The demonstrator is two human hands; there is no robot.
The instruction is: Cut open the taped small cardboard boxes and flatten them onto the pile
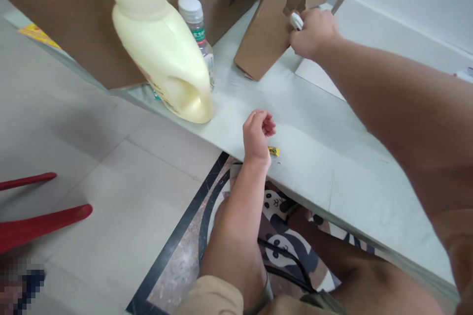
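Note:
My right hand [316, 33] is closed around a small white object with a rounded end [296, 21]. Most of that object is hidden by my fingers, so its kind cannot be told. It is right beside an open brown cardboard box [263, 34] with notched flaps, at the back of the table. My left hand [257, 137] hovers over or rests at the table's front edge, fingers loosely curled with nothing visible in them. Close to its wrist lies a small yellow packet [274, 151].
On the left of the table [314, 123] stand a pale yellow jug [166, 54] and a clear bottle with a white cap [191, 9], before a large cardboard box [70, 15]. A white box [318, 76] lies under my right arm. Red legs [48, 224] stick out over the floor.

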